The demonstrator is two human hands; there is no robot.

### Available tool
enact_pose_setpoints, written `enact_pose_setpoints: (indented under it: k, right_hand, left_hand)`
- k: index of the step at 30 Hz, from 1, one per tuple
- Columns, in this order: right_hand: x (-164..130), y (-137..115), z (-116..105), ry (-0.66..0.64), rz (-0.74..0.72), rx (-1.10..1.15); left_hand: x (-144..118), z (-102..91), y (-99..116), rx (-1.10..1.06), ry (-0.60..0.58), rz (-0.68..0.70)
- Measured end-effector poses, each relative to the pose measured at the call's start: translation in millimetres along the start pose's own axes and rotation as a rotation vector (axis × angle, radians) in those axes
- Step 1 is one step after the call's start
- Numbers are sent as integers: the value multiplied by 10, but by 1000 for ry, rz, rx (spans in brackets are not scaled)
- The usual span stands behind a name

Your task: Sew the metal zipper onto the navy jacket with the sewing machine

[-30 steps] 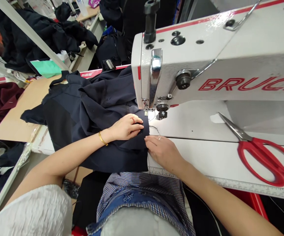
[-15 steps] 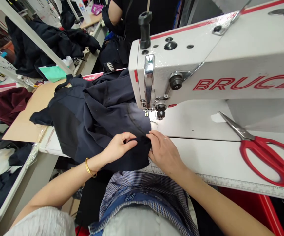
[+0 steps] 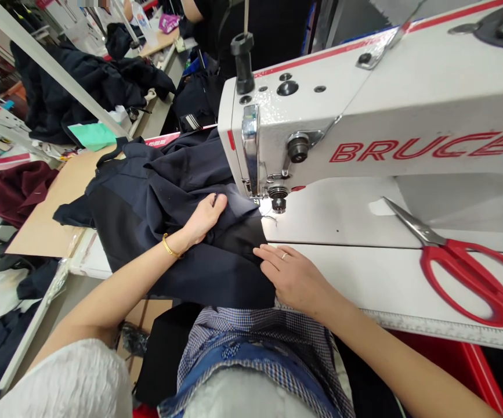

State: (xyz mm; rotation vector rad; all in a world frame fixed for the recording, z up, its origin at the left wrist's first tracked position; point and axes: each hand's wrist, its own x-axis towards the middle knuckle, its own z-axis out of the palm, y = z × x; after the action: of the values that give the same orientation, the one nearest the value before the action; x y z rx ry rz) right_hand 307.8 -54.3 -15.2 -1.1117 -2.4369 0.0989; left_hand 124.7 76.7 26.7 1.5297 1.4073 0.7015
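Left grip [image 3: 205, 216] flat, fingers spread on navy fabric [image 3: 164, 197] beside needle; right grip [image 3: 292, 276] open, palm-down, pressing fabric edge.

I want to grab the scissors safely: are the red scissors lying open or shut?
Shut. The red scissors lie flat on the sewing machine bed, blades together in one point, apart from both hands.

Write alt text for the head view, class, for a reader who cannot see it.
Both hands press navy fabric flat beside the needle of a white sewing machine: the left hand nearer the needle, the right hand on the cloth's edge. Red scissors lie on the table to the right.
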Motion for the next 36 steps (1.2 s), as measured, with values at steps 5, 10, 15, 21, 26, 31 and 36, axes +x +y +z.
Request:
enact_pose_setpoints:
  k: [5,10,15,21,26,31,36]
  right_hand:
    - [-65,-106,0,-53,36,-50]
    - [-68,-187,28,-64,96,-54]
    - [-86,-207,55,-50,114,-45]
    - [37,-115,72,-42,144,-96]
    - [275,-43,93,-114,229,-134]
    - [311,-119,113,-133,269,-96]
    - [122,-241,121,-99,265,-45]
  left_hand:
    - [-301,24,178,782,-256,556]
    - [-619,253,111,1059,-369,893]
    - [-670,285,-61,906,-250,844]
    - [-443,249,-225,870,-199,942]
    - [-64,147,-243,814,-189,1047]
    - [-58,93,-107,842,-176,1138]
    - [-359,139,31,978,-376,1105]
